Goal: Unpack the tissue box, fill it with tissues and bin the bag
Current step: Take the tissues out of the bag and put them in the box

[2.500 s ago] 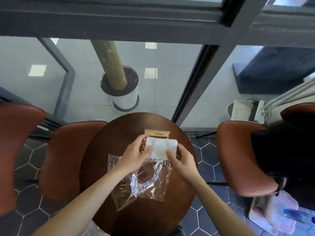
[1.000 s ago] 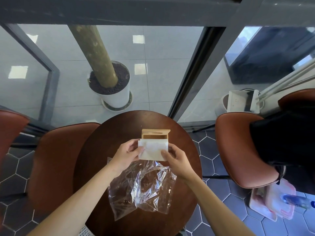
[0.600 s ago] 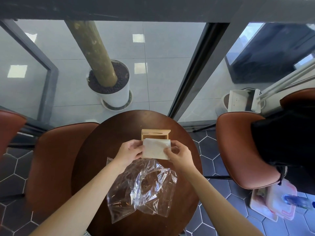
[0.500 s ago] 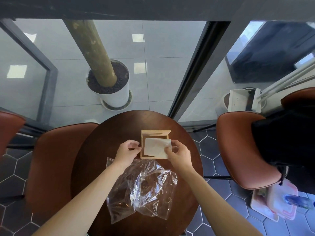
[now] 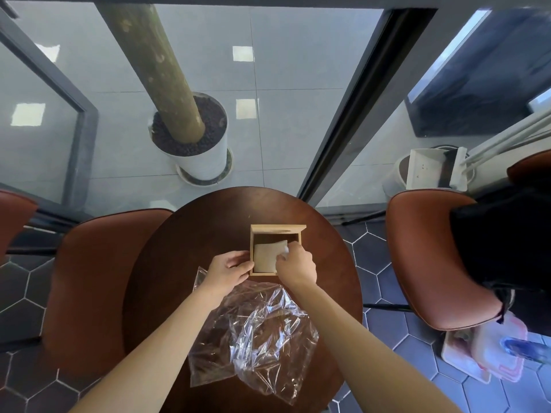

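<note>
Right hand pinches the tissues' right edge inside the box, left hand gripping its left wall.

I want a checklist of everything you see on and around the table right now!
Surface: round dark wooden table, mostly bare.
Job's things: open wooden tissue box with a stack of tissues inside; empty clear plastic bag lies crumpled in front of it.
Clutter: nothing seen.
Grips: left hand steadies the box's left wall; right hand presses on the tissues.
Cables: nothing seen.
Surroundings: brown chairs either side, potted trunk behind glass, white bin at right.
</note>
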